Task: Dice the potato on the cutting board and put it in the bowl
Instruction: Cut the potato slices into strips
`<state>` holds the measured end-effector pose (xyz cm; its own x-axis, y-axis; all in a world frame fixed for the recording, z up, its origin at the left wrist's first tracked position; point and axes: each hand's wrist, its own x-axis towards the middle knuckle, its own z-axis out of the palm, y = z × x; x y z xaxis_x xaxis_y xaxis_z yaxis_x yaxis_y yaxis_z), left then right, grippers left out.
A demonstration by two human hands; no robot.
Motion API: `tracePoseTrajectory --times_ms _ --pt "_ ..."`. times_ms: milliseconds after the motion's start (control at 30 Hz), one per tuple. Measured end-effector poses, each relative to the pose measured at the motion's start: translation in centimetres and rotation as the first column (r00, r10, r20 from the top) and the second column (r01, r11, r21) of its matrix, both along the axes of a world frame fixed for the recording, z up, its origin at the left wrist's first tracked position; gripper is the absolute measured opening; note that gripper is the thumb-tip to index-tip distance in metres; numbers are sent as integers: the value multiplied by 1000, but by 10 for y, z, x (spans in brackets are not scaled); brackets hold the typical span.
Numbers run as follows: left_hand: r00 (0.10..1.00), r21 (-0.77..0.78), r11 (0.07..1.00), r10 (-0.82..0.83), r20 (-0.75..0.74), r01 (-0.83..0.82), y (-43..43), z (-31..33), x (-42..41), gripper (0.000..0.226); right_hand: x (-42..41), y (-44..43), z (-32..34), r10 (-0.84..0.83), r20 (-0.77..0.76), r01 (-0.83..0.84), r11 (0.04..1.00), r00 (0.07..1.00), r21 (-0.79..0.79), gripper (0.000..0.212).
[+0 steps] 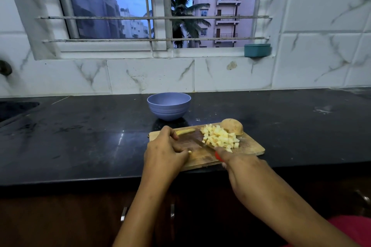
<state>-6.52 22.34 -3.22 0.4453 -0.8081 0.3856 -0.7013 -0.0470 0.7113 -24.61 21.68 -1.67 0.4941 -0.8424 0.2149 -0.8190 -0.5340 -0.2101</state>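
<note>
A wooden cutting board (249,145) lies on the black counter. On it are a pile of diced potato (219,137), an uncut potato half (232,126) at the far right, and a potato strip (185,131). My right hand (239,163) grips a red-handled knife (202,143), its blade lying on the board beside the dice. My left hand (164,150) rests on the board's left part, fingers curled, its fingertips at the strip and a small piece by the thumb. The blue bowl (169,106) stands behind the board.
The black counter (90,136) runs left to a sink edge (18,110). A tiled wall and a barred window are behind. A teal box (257,50) sits on the window sill. Cabinet handles (124,213) show below the counter edge.
</note>
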Motion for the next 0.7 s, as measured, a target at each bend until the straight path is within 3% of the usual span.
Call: tracePoseTrajectory --times_ms 100,200,333,467,633,700 --pt "994 41 999 1 113 -6 -16 7 -7 27 -12 -8 3 -45 84 49 997 995 -54 54" --pt "988 48 999 -30 151 23 -34 11 -17 23 -18 -13 5 -71 128 71 997 989 -1 49" --pt "994 55 993 -105 -26 106 -47 12 -12 25 -23 -9 4 -50 157 47 999 986 22 44" --pt "991 -72 992 98 -94 -105 -49 11 24 26 -23 -1 6 -5 153 0 999 988 32 37" --pt "971 133 988 48 233 -81 -53 13 25 18 -30 -19 8 -39 152 11 984 988 179 34" --pt "960 189 980 -2 280 -53 -57 13 24 16 -39 -30 8 -62 168 24 976 984 217 30"
